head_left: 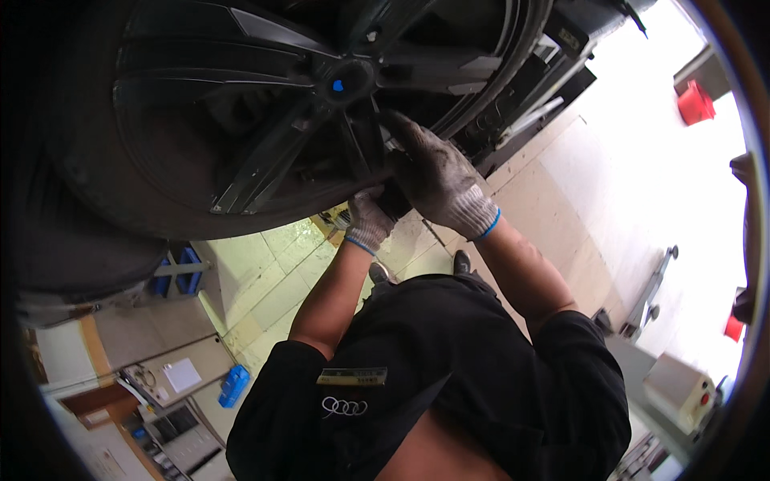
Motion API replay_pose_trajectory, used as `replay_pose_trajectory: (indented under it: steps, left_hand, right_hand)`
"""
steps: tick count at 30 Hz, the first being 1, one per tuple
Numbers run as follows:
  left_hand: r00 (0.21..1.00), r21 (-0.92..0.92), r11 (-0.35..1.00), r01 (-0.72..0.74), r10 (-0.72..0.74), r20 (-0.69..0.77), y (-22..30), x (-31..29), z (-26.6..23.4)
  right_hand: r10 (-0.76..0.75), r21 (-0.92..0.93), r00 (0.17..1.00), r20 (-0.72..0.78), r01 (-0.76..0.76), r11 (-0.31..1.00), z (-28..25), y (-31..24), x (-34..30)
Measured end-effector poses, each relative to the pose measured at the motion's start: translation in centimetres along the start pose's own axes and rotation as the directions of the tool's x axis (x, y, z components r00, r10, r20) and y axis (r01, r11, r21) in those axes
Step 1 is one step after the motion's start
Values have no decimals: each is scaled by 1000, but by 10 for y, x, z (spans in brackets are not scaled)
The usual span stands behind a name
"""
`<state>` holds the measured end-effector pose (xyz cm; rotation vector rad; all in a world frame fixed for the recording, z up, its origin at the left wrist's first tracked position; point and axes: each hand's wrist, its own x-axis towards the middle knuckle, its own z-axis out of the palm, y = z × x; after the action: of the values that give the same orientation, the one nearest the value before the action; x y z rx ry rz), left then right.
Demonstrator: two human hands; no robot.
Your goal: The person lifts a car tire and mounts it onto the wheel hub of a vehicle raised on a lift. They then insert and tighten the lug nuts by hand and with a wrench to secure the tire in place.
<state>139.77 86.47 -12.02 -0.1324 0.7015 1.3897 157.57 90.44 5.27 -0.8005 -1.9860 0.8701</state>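
Note:
A large car wheel with dark spokes fills the upper left, in a black tyre. Its hub carries a small blue mark. My right hand, in a dirty grey knit glove with a blue cuff, reaches to the wheel's lower right. Its fingers are stretched towards the spokes, and the tips merge with dark shadow. Lower down, my gloved left hand is at the tyre's bottom edge, fingers curled at a dark block-like thing between both hands. Whether the right hand also touches that thing, I cannot tell.
Tiled floor lies below the wheel. To the left are a bench with papers and a blue box. A red bucket stands far right. Grey equipment and a metal stand are at the lower right.

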Motion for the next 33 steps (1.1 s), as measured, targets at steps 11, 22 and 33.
replay_pose_trajectory:
  steps: [11, 22, 33]
  left_hand:
    - [979, 168, 967, 191, -200, 41, 10, -4, 2]
    - [976, 189, 964, 187, -205, 78, 6, 17, -16]
    - [961, 100, 977, 187, -204, 190, 2, 28, -32]
  right_hand:
    - [22, -79, 860, -509, -72, 994, 62, -19, 25]
    - [-188, -384, 838, -513, -28, 923, 68, 4, 28]
    - [-257, -593, 894, -366, -11, 805, 62, 18, 31]
